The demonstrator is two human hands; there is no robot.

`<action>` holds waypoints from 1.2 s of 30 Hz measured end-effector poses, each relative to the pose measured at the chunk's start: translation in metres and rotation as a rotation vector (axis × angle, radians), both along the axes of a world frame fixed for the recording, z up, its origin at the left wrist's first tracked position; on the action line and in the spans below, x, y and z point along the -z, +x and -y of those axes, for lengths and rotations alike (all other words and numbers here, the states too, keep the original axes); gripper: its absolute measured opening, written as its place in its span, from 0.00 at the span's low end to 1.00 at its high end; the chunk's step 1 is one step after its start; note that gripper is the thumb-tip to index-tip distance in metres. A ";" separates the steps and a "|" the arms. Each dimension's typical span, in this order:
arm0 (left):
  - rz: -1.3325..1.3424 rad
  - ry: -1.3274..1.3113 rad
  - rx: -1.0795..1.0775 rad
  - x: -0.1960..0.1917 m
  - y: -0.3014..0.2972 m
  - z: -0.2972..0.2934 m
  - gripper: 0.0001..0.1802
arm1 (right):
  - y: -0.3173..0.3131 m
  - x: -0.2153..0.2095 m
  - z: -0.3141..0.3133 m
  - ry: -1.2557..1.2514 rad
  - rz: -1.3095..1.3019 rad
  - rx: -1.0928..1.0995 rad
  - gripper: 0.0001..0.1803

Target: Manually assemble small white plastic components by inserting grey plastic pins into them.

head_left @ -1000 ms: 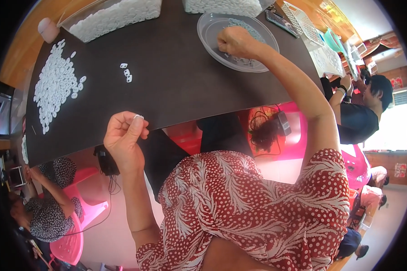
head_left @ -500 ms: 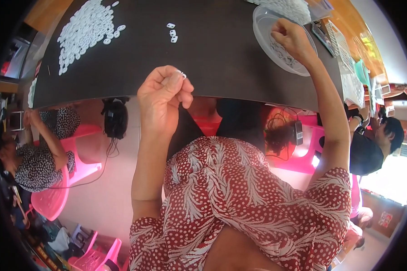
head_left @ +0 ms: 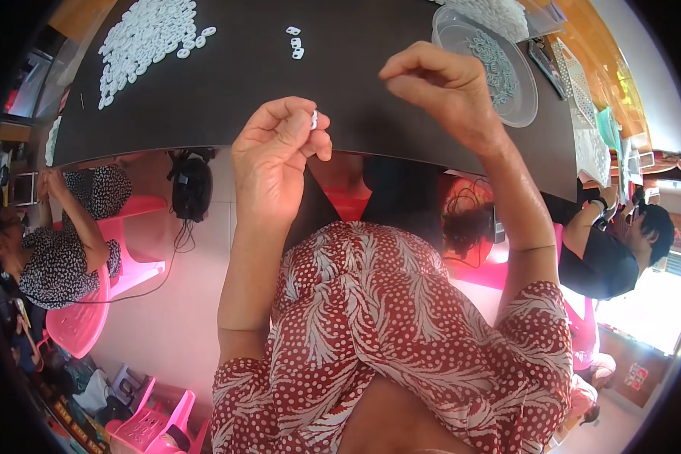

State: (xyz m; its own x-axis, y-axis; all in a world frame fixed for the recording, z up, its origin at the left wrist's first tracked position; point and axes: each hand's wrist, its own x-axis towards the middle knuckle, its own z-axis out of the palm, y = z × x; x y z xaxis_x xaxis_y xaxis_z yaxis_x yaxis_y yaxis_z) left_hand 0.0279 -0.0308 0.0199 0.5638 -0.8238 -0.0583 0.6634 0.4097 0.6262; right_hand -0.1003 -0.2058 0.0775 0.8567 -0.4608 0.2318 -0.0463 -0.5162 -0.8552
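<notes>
My left hand [head_left: 268,163] is above the table's near edge, thumb and fingers pinched on a small white plastic piece [head_left: 315,119]. To its right, my right hand [head_left: 450,94] hovers over the table with thumb and forefinger pressed together. Whatever its fingertips hold is too small to make out. Behind that hand, at the right, sits a clear round plastic tub [head_left: 523,110] with many small grey-green parts [head_left: 493,68] in it. Ahead of my left hand lie a few small white pieces [head_left: 296,43] in a short row.
A big pile of white oval plastic pieces [head_left: 147,41] covers the dark table's [head_left: 227,68] far left. More white pieces [head_left: 492,19] lie heaped beyond the tub, and a phone-like dark slab [head_left: 546,68] lies beside it. Other people sit at left [head_left: 60,265] and right [head_left: 605,253].
My right hand has come out of the tub and moved left toward my left hand, still pinched. My left hand keeps its hold on the white piece, which is now turned more into view.
</notes>
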 end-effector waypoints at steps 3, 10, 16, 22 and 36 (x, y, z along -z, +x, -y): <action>0.048 0.085 -0.068 -0.005 -0.003 -0.002 0.07 | 0.012 0.004 -0.017 0.006 0.046 -0.067 0.05; 0.161 0.131 -0.137 0.001 -0.005 -0.004 0.06 | 0.027 0.014 -0.040 0.186 0.099 -0.136 0.05; 0.143 0.078 -0.131 0.003 -0.005 -0.008 0.07 | 0.028 0.020 -0.046 0.247 0.095 -0.100 0.07; 0.101 0.092 -0.137 0.001 -0.007 -0.009 0.12 | 0.028 0.020 -0.052 0.325 0.089 -0.064 0.07; 0.283 0.166 -0.262 0.001 -0.015 -0.018 0.08 | 0.029 0.022 -0.064 0.260 0.076 -0.062 0.07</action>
